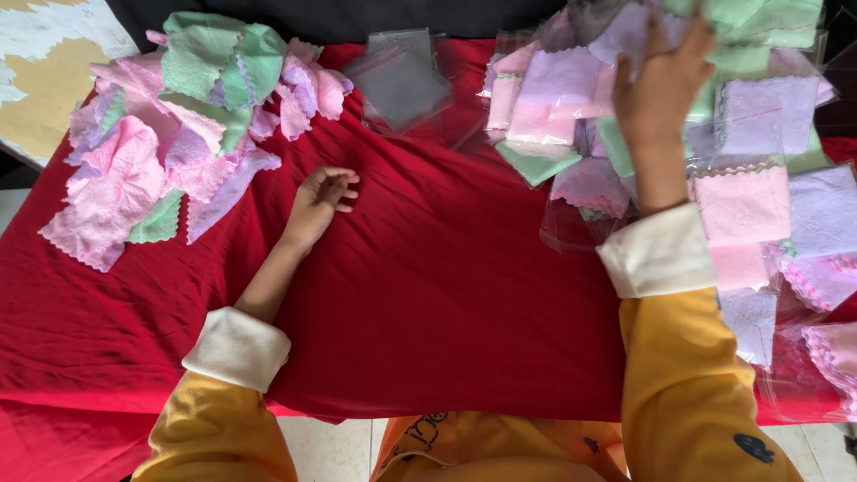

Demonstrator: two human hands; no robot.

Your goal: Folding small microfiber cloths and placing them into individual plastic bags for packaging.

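Right hand pinches a bagged cloth atop the far-right pile of bagged cloths, likely light, soft, slippery in its film, best gripped by an edge; left hand rests loosely curled, empty, on the red table.

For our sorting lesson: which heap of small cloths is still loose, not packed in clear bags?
The heap of loose cloths at the far left; the pile under the right hand is bagged cloths.
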